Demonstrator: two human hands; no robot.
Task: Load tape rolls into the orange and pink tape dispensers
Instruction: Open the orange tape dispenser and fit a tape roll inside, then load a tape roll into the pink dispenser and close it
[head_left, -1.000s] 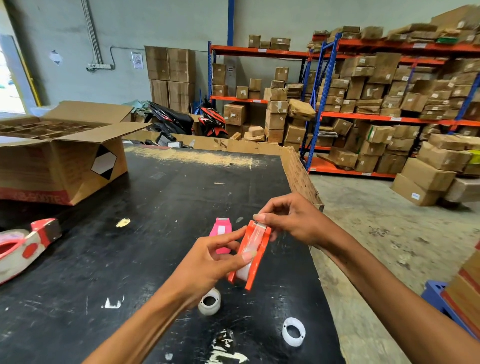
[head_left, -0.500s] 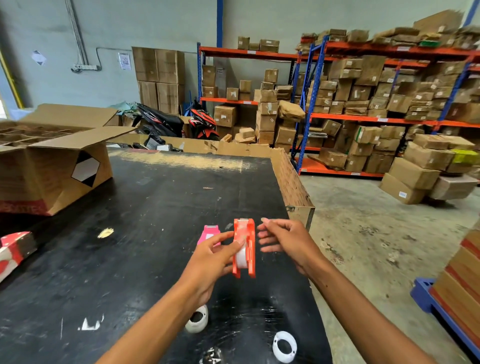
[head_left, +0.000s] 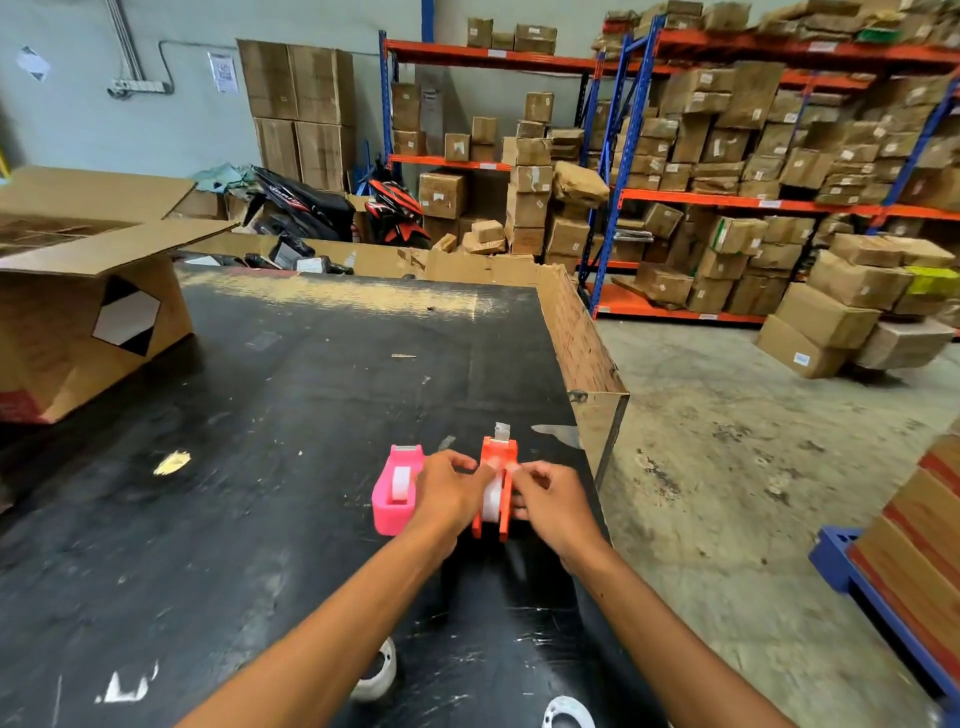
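Observation:
An orange tape dispenser (head_left: 493, 491) stands on the black table (head_left: 260, 467) with a clear tape roll inside and a tape end sticking up at its front. My left hand (head_left: 447, 493) grips its left side and my right hand (head_left: 550, 501) grips its right side. Just to the left sits a pink tape dispenser (head_left: 396, 488), also with a tape roll in it, untouched. A white tape roll (head_left: 376, 675) lies near my left forearm, partly hidden. A white empty core ring (head_left: 567, 713) lies at the bottom edge.
An open cardboard box (head_left: 88, 306) stands on the table's left. The table's right edge (head_left: 597, 374) drops to the concrete floor. Shelves of cardboard boxes (head_left: 753, 156) fill the back right. A blue pallet (head_left: 878, 597) with boxes sits at right.
The orange dispenser has gone from being held up in the air, tilted, to standing on the table beside the pink one. Both hands moved down and forward with it.

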